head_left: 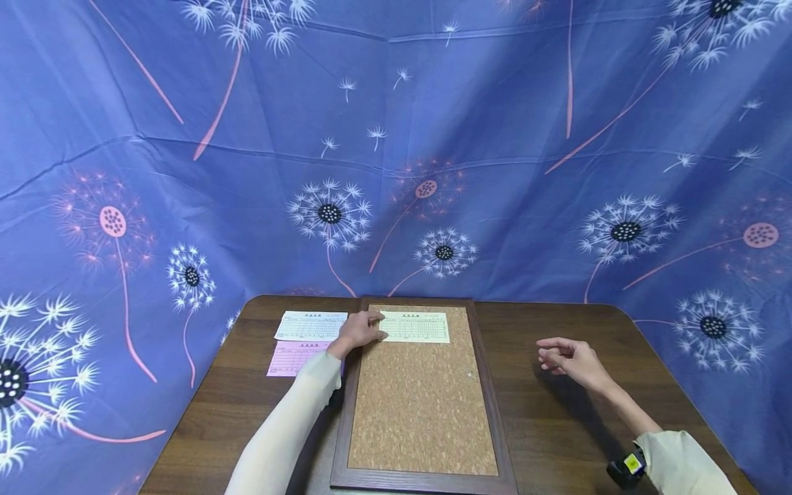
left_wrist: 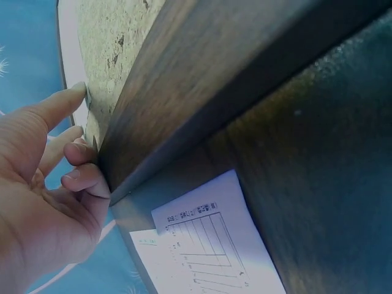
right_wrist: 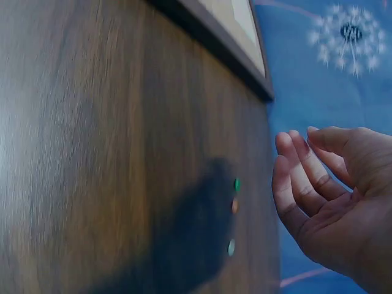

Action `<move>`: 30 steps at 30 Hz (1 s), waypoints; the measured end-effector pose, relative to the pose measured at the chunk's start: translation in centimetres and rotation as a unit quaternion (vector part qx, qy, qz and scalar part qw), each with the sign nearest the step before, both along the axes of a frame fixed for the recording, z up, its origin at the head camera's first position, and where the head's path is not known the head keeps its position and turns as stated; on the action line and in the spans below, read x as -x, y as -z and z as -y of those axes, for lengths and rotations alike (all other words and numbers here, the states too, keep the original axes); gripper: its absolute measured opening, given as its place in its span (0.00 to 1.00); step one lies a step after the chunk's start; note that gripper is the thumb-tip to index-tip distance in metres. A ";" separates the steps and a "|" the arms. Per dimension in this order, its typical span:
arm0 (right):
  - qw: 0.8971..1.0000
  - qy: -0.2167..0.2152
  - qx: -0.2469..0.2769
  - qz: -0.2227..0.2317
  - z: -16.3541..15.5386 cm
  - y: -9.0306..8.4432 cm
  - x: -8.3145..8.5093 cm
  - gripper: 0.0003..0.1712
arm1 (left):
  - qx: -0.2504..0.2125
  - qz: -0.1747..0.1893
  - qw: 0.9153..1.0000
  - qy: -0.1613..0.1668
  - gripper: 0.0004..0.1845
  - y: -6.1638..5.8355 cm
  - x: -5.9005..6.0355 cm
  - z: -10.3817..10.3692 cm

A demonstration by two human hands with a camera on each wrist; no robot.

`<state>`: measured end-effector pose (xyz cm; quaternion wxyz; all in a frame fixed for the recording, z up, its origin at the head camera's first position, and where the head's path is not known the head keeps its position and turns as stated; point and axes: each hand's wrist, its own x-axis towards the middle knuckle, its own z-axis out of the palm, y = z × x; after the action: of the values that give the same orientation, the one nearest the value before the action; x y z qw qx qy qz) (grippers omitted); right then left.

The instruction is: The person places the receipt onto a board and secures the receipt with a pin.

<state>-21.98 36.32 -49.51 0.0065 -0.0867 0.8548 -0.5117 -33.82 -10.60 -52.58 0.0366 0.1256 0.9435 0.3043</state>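
Note:
My left hand reaches over the left frame edge of a cork board. Its thumb and forefinger are spread and touch the left end of a pale yellow-green printed slip, which lies flat across the top of the cork. In the left wrist view, the other fingers bend in beside the wooden frame. To the right of the board, my right hand hovers above the table with fingers loosely bent and nothing visible between them. Small green, orange and whitish round pieces lie on the table below it.
Left of the board, a white-blue printed slip lies above a pink one, partly behind my left arm. The brown wooden table backs onto a blue dandelion-patterned cloth. A black device with a yellow mark is at my right wrist.

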 end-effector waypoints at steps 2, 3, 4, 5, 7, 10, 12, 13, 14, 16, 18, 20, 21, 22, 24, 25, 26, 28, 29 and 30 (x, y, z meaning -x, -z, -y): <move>1.000 0.006 -0.011 -0.002 -1.1 0.4 -0.1 0.21 | 0.000 0.003 1.000 -0.003 0.28 -0.1 -0.1 -0.1; 1.000 0.012 -0.015 -0.003 -1.6 0.6 -0.1 0.21 | 0.001 0.003 1.000 -0.003 0.28 -0.1 -0.1 -0.1; 1.000 0.016 -0.019 -0.007 -2.1 0.8 -0.2 0.21 | 0.003 0.004 1.000 -0.004 0.28 -0.1 -0.1 -0.1; 1.000 0.019 -0.023 -0.008 -2.6 1.2 -0.2 0.20 | 0.006 0.006 1.000 -0.004 0.27 -0.2 -0.2 -0.1; 0.999 0.028 -0.030 -0.008 -3.6 1.8 -0.3 0.20 | 0.010 0.008 1.000 -0.005 0.28 -0.2 -0.2 -0.1; 0.998 0.050 -0.038 0.004 -4.7 2.6 -0.5 0.19 | 0.009 0.007 1.000 -0.003 0.28 -0.1 -0.2 0.0; 0.997 0.064 -0.048 0.016 -5.2 2.9 -0.7 0.19 | 0.005 0.006 1.000 -0.002 0.27 0.0 -0.2 0.1; 0.996 0.069 -0.053 0.021 -5.4 3.1 -0.8 0.19 | 0.003 0.006 1.000 -0.001 0.27 0.0 -0.3 0.1; 0.996 0.071 -0.057 0.023 -5.6 3.2 -0.9 0.18 | 0.002 0.007 1.000 0.000 0.27 0.0 -0.3 0.1; 0.995 0.074 -0.064 0.027 -5.8 3.5 -1.0 0.18 | 0.000 0.007 1.000 0.000 0.27 0.0 -0.3 0.1; 0.994 0.076 -0.067 0.028 -5.9 3.8 -1.1 0.17 | 0.001 0.006 1.000 0.001 0.27 0.0 -0.3 0.1; 0.994 0.073 -0.070 0.030 -5.9 4.0 -1.1 0.17 | 0.002 0.005 1.000 0.000 0.27 0.0 -0.2 0.1; 0.994 0.074 -0.073 0.031 -5.9 4.1 -1.0 0.17 | 0.003 0.004 1.000 0.000 0.27 0.0 -0.2 0.1; 0.994 0.070 -0.081 0.030 -5.9 4.2 -1.0 0.17 | 0.004 0.004 1.000 -0.001 0.27 0.0 -0.2 0.0; 0.993 0.072 -0.093 0.031 -5.8 4.4 -1.0 0.17 | 0.006 0.006 1.000 -0.001 0.27 0.0 -0.1 0.0; 0.992 0.076 -0.099 0.032 -5.7 4.4 -0.9 0.16 | 0.006 0.008 1.000 -0.001 0.27 0.0 -0.1 0.0; 0.990 0.078 -0.110 0.028 -5.7 4.5 -0.9 0.17 | 0.006 0.008 1.000 -0.001 0.27 0.0 0.0 0.0; 0.987 0.092 -0.133 0.021 -5.8 4.5 -0.9 0.16 | 0.005 0.010 1.000 -0.001 0.27 0.1 0.0 0.0; 0.985 0.101 -0.141 0.018 -5.9 4.5 -0.9 0.16 | 0.004 0.009 1.000 0.000 0.27 0.2 0.0 0.0; 0.983 0.105 -0.151 0.015 -6.0 4.5 -0.9 0.17 | 0.004 0.009 1.000 0.000 0.27 0.2 0.1 0.0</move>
<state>-21.05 42.32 -53.96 -0.0212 0.0131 0.9262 -0.3761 -33.93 -10.62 -52.79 0.0453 0.1227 0.9443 0.3021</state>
